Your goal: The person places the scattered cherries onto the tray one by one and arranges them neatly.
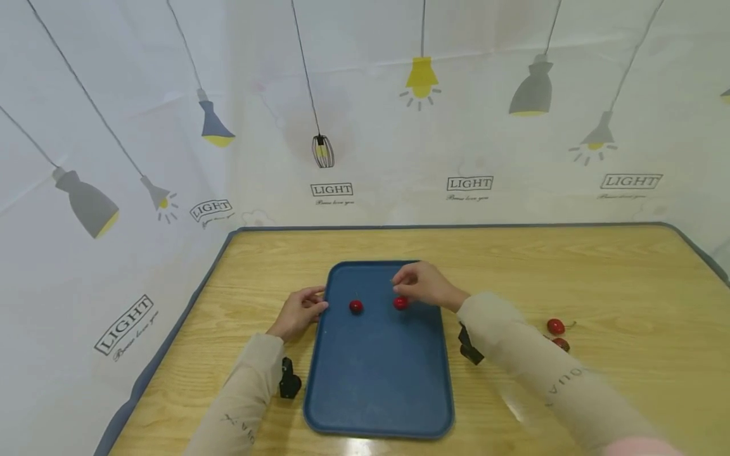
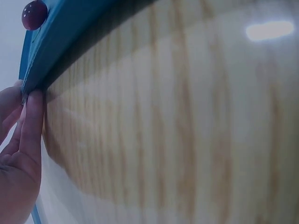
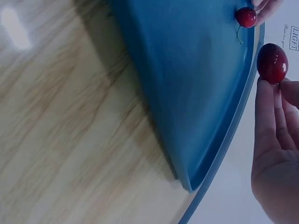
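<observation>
Cherry [image 1: 401, 303] hangs pinched in the right hand [image 1: 424, 285] over the tray [image 1: 377, 386], which the left hand [image 1: 299, 313] pinches along one side. Any release should be low and gentle, against rolling.

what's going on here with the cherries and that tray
A person's right hand holds one cherry at its fingertips, over the blue tray. Their left hand holds the tray at its left edge. A second cherry lies in the tray, near that hand. Off to the right, a third cherry lies on the table, with a small reddish thing beside it.
</observation>
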{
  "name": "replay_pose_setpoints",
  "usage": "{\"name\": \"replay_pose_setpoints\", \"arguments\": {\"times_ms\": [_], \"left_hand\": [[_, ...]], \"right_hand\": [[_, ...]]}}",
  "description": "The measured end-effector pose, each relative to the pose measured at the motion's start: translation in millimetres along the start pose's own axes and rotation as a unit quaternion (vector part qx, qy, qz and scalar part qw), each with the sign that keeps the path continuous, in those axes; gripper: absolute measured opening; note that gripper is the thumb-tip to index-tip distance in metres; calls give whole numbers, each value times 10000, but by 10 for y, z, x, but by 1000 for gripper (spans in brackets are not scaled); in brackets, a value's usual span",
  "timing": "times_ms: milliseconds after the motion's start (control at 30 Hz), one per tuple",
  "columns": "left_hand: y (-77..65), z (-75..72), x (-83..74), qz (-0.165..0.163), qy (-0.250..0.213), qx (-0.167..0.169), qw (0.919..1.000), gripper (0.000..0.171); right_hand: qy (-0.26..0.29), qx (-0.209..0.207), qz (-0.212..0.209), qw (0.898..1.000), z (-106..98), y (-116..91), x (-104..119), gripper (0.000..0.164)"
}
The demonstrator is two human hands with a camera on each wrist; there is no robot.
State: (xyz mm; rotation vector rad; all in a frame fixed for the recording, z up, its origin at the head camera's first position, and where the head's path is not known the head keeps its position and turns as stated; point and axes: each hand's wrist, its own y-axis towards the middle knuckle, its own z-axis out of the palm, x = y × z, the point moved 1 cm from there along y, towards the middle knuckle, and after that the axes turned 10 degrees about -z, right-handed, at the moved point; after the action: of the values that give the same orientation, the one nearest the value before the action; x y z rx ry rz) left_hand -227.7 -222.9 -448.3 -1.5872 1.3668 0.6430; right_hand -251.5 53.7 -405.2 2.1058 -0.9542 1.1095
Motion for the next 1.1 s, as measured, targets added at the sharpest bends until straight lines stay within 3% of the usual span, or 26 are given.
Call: {"name": "replay_pose_setpoints", "arguments": {"times_ms": [533,1100], "left_hand": [[-9,4,-25,-61,85,11,9999,43],[13,-14,-9,-111,47,-16,9999,42]], "right_hand": [[150,-338,567,9977,322,315,-101,18],[261,-475,1119,9922,482,389,-204,17]]}}
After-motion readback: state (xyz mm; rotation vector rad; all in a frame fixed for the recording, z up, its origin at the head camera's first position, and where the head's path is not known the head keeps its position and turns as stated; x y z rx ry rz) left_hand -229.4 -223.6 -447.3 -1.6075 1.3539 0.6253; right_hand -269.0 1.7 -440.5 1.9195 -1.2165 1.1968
